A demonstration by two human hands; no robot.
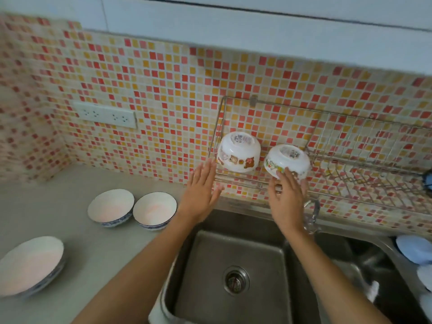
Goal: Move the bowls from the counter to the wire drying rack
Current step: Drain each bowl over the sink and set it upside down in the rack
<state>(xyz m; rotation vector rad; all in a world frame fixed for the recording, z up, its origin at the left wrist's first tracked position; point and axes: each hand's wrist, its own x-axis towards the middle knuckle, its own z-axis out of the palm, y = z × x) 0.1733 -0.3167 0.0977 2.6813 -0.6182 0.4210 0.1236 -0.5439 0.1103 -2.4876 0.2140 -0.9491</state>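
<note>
Two white bowls with cartoon prints sit upside down at the left end of the wire drying rack [364, 169] on the tiled wall. My left hand [201, 195] is flat and open just left of the left bowl [238, 152], holding nothing. My right hand [288, 202] reaches up to the right bowl [287, 160], which is tilted, with fingertips on its lower rim. On the counter [93, 253] stand two small blue-and-white bowls [111, 206] [154, 210] side by side, upright. A larger blue-and-white bowl [30, 265] lies at the near left.
A steel sink [233, 253] lies below my forearms, with a faucet [313, 213] behind my right hand. Blue and white items [415, 249] rest at the sink's right edge. A white socket strip [105, 114] is on the wall. The rack's right part holds no bowls.
</note>
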